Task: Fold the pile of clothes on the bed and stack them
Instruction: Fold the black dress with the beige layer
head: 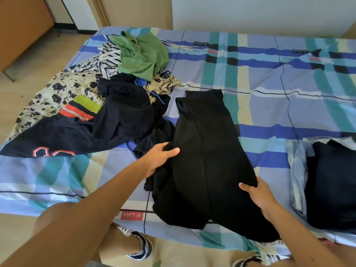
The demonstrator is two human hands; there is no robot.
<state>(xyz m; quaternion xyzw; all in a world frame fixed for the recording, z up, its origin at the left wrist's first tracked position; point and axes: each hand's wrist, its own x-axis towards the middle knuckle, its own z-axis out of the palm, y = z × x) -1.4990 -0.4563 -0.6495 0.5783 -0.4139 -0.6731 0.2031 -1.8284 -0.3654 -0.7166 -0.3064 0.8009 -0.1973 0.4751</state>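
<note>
One unfolded pile (107, 97) at left of bed (269, 74): four pieces told apart, floral, striped, green, navy. My left hand (159, 157) grips left edge of one black garment (208, 160), mid-bed; my right hand (260, 195) grips its right edge. One stack (331, 180) at right, two folded pieces visible.

On bed (269, 78): unfolded pile (107, 89) along left edge, toward far-left corner. spread garment (208, 151) centre, reaching near edge, touching pile. folded stack (331, 182) near-right edge, apart from garment.
</note>
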